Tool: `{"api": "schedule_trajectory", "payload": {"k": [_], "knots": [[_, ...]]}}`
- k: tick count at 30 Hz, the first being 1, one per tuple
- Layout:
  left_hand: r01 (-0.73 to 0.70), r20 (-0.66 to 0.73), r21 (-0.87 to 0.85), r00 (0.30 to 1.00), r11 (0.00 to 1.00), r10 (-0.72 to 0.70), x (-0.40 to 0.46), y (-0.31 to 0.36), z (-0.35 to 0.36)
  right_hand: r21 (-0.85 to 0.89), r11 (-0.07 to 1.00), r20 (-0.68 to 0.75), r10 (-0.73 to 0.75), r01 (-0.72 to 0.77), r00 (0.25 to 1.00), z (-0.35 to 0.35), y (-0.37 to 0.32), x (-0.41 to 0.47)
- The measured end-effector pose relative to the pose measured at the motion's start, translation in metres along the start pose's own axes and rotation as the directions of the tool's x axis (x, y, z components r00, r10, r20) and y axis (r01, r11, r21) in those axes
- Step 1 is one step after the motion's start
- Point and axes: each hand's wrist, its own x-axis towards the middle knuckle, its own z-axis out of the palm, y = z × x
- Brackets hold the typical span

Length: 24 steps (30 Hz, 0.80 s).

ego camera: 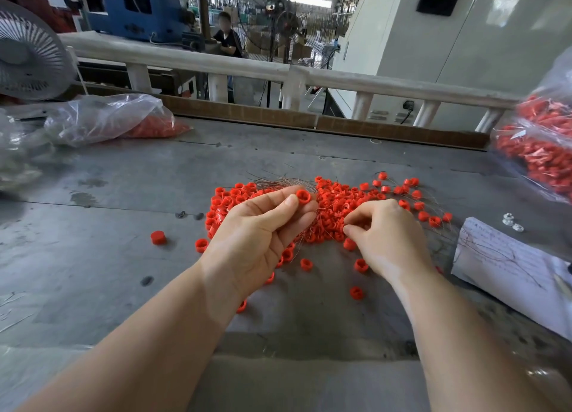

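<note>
A single red cap (303, 196) is held just left of frame centre, open end up, pinched between the thumb and fingertips of the left hand (263, 235), which is turned palm-up above the table (123, 194). To its right, the right hand (383, 238) is seen palm-down with thumb and forefinger drawn together at the near edge of the pile of red caps (337, 207); whether anything is caught between them cannot be told. Thin wires (278, 181) are threaded through the pile. Loose caps are scattered around both wrists, and one stray cap (158, 237) is noted well apart at centre left. A written sheet (507, 269) lies at right, with small white nuts (512, 222) just above it. Clear bags of red parts are recorded at upper left (108, 117) and at the right edge (538, 145).
</note>
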Motion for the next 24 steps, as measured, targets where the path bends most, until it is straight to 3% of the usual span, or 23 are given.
{"api": "schedule_trajectory", "payload": {"k": [2, 7, 15, 16, 18, 21, 24], "knots": [[-0.004, -0.004, 0.009, 1.0, 1.0, 0.004, 0.0, 0.0, 0.0, 0.024, 1.0, 0.01, -0.021, 0.021, 1.0, 0.003, 0.0, 0.001], [-0.009, -0.008, 0.035, 1.0, 0.999, 0.01, -0.001, -0.001, 0.001, -0.162, 0.983, -0.007, -0.093, 0.09, 0.996, 0.015, 0.004, 0.003], [0.007, -0.004, 0.026, 1.0, 1.0, -0.007, -0.003, -0.001, 0.004, -0.241, 0.952, -0.069, -0.209, 0.187, 0.976, 0.023, 0.012, 0.008], [0.009, -0.002, 0.021, 1.0, 1.0, -0.009, -0.003, -0.001, 0.004, -0.17, 0.962, -0.11, -0.235, 0.214, 0.966, 0.022, 0.012, 0.008], [0.011, 0.007, 0.005, 1.0, 1.0, -0.011, -0.003, 0.0, 0.004, 0.172, 0.955, -0.164, -0.214, 0.241, 0.963, 0.017, 0.008, 0.008], [0.007, 0.03, -0.009, 1.0, 1.0, -0.007, -0.003, 0.001, 0.005, 0.649, 0.737, -0.122, -0.143, 0.188, 0.982, 0.009, -0.003, 0.004], [0.002, 0.059, -0.013, 0.998, 1.0, -0.001, -0.004, 0.001, 0.005, 0.864, 0.488, -0.071, -0.123, 0.123, 0.99, 0.004, -0.008, 0.003]]}}
